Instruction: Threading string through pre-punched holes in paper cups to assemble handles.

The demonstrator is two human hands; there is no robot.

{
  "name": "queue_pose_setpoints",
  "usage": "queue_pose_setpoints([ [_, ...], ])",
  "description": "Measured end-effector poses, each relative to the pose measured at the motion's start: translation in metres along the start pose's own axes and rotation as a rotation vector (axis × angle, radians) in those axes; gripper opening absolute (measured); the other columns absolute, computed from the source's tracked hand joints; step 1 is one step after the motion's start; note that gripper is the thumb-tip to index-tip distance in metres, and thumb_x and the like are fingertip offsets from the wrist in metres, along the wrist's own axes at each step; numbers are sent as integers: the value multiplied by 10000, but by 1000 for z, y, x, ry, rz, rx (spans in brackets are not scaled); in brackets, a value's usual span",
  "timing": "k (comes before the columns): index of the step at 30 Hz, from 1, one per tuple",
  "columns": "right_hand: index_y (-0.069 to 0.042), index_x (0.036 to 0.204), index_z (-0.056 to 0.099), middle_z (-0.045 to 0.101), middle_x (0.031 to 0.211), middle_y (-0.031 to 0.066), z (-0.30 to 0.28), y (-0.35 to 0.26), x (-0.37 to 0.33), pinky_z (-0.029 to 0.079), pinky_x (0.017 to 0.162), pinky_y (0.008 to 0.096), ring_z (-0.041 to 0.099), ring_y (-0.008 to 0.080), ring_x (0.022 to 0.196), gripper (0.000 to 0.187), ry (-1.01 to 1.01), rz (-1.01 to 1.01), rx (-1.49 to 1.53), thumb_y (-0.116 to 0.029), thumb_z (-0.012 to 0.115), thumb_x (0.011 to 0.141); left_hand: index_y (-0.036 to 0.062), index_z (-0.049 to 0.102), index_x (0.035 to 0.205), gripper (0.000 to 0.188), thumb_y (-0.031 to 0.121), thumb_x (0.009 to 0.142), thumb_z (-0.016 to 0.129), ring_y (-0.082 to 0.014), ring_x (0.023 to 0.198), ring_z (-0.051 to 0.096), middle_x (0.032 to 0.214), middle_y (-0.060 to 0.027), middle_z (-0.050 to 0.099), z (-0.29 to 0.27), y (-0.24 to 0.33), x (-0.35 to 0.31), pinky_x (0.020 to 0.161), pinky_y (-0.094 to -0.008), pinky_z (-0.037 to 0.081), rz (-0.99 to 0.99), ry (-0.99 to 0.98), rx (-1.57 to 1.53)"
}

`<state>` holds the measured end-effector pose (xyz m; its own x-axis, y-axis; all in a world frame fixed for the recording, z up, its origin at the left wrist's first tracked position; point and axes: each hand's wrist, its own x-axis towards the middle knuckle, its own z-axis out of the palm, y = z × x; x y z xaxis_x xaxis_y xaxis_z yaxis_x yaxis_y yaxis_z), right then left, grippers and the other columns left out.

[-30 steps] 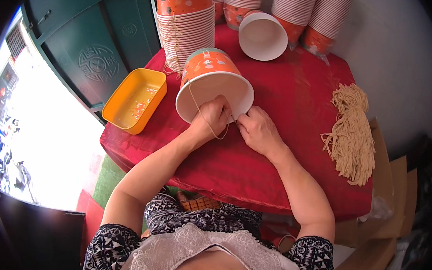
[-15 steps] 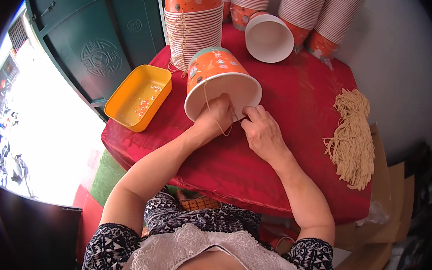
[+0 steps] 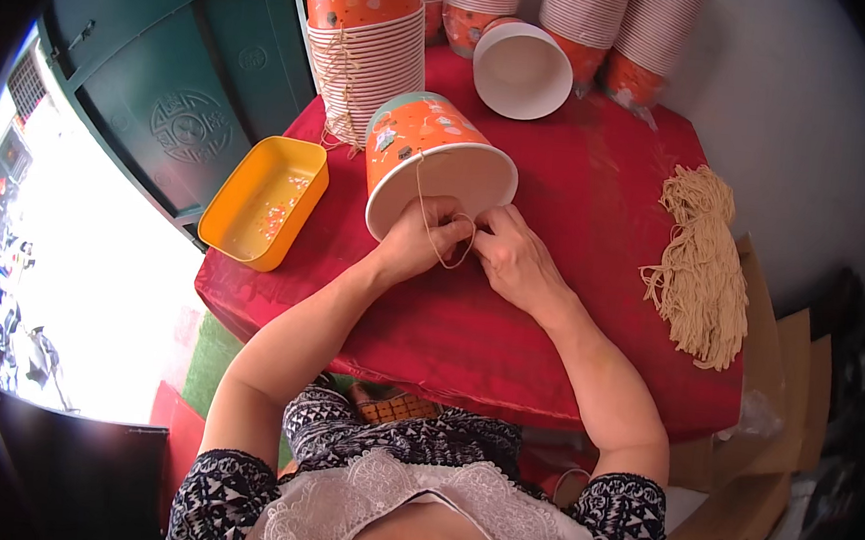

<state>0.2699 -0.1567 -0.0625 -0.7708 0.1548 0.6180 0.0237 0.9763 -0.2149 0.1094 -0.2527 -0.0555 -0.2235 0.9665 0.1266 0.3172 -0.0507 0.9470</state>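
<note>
Left hand (image 3: 423, 237) closed, pinching the string (image 3: 450, 267); right hand (image 3: 516, 258) bunches its fingertips right beside, its grip hidden! Just beyond both, the bucket (image 3: 454, 176) tilts, mouth towards them. Across the surface (image 3: 468, 343): tub (image 3: 293, 222) to their left, cords (image 3: 705, 274) well right, stacked buckets (image 3: 367, 65) farther beyond.

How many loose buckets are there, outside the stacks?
2: the front bucket, its mouth toward the left hand and right hand; the back bucket, tilted before the stacks at the table's far side. Others may be hidden.
</note>
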Motion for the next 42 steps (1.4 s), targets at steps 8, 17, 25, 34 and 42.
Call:
queue_pose_setpoints([
  [8, 38, 809, 621, 582, 950, 138, 5, 9, -3, 523, 757, 403, 575, 310, 915, 67, 42, -5, 90, 64, 605, 749, 13, 648, 841, 126, 102, 927, 624, -48, 568, 505, 682, 19, 579, 2, 4, -2, 499, -215, 417, -24, -51, -38],
  [17, 37, 832, 615, 592, 1008, 123, 10, 15, -3, 522, 778, 406, 581, 322, 953, 127, 48, 58, 177, 85, 633, 715, 2, 682, 883, 122, 100, 923, 621, -63, 556, 524, 689, -2, 603, 5, -2, -3, 495, -231, 446, 39, -82, -14],
  [25, 36, 845, 607, 585, 1016, 136, 12, 18, -4, 506, 810, 402, 575, 330, 973, 132, 39, 74, 221, 79, 619, 721, -7, 683, 874, 149, 108, 928, 607, -70, 570, 540, 695, -14, 618, 5, 2, -1, 502, -240, 453, -31, -31, 28],
  [34, 50, 846, 590, 569, 1025, 161, 15, 17, -3, 489, 825, 409, 560, 348, 975, 134, 38, 87, 236, 101, 575, 722, -23, 683, 887, 134, 85, 903, 605, -72, 656, 563, 735, -12, 645, 7, -3, 1, 578, -250, 475, 35, 15, 157],
  [42, 56, 843, 594, 556, 1052, 173, 20, 12, -1, 488, 847, 418, 547, 365, 989, 142, 43, 124, 268, 118, 539, 727, -33, 687, 884, 128, 71, 874, 612, -96, 678, 592, 736, -51, 674, 7, -9, 4, 603, -279, 489, 83, 107, 231],
])
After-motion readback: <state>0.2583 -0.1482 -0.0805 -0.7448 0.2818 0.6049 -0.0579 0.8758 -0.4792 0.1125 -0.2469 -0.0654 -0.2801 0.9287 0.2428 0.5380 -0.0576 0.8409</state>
